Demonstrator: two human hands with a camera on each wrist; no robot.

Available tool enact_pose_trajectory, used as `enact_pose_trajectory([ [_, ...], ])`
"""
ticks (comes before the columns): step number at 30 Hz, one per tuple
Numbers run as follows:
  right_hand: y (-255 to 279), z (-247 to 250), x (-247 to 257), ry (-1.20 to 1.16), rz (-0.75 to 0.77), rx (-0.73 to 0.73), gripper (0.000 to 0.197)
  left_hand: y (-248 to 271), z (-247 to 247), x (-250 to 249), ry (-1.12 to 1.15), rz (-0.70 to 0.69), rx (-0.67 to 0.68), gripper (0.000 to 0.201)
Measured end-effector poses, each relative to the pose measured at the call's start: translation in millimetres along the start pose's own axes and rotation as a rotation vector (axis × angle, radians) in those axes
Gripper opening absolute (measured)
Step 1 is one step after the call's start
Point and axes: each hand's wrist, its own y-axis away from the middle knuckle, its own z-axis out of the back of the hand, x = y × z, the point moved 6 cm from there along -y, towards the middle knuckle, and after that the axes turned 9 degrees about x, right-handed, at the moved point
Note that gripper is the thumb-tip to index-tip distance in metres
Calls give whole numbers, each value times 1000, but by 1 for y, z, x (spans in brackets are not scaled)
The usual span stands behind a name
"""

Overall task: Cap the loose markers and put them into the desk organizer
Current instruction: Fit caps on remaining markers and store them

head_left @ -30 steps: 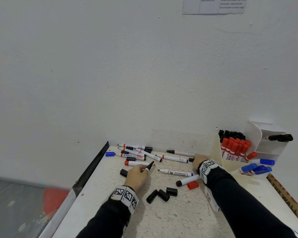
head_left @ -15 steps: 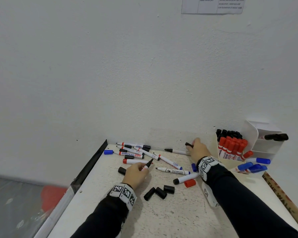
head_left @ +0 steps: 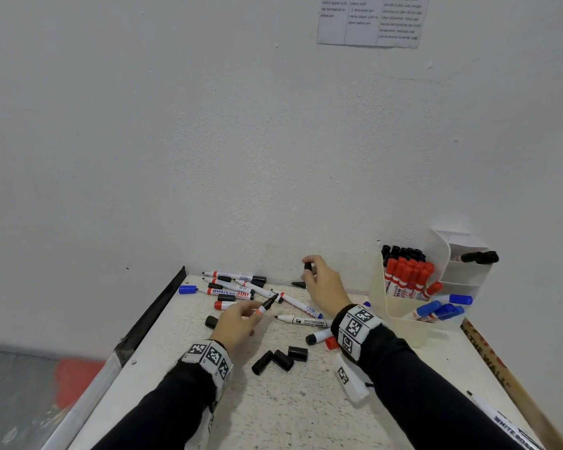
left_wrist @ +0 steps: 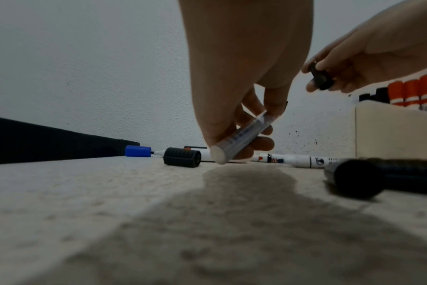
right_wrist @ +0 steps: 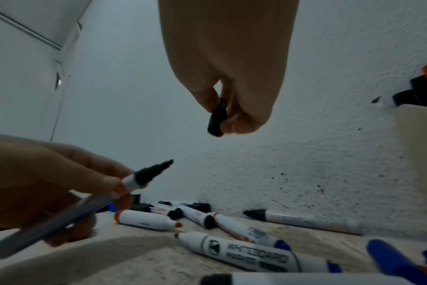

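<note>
My left hand [head_left: 241,323] grips an uncapped black marker [head_left: 268,304] [right_wrist: 90,200] [left_wrist: 241,137], its tip pointing up and right. My right hand [head_left: 319,284] is raised near the wall and pinches a black cap [head_left: 307,266] [right_wrist: 217,119] [left_wrist: 320,79] between thumb and fingers, a short way above and right of the marker's tip. Several loose markers [head_left: 234,289] lie at the back of the desk, and a whiteboard marker [head_left: 303,320] lies below the right hand. The cream desk organizer [head_left: 400,311] stands at the right with red, black and blue markers in it.
Three loose black caps [head_left: 281,358] lie between my wrists, another black cap [head_left: 211,321] left of my left hand, and a blue cap [head_left: 187,289] at the back left. A wooden ruler [head_left: 501,378] runs along the right edge. The desk [head_left: 273,410] meets the wall behind.
My right hand has lifted off the desk with the black cap and come left toward the marker. My left hand has raised the marker a little; its grip is unchanged.
</note>
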Motion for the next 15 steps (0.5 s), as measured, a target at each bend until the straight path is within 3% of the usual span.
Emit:
enact_pose_trajectory([
  [4, 9, -11, 2, -87, -50, 17, 21, 5, -4, -10, -10, -34, 7, 29],
  [11, 34, -11, 2, -216, -59, 14, 27, 20, -11, -15, -58, -32, -14, 26],
  [15, 49, -15, 5, -257, -43, 123, 29, 31, -16, -22, -65, -69, 21, 27],
])
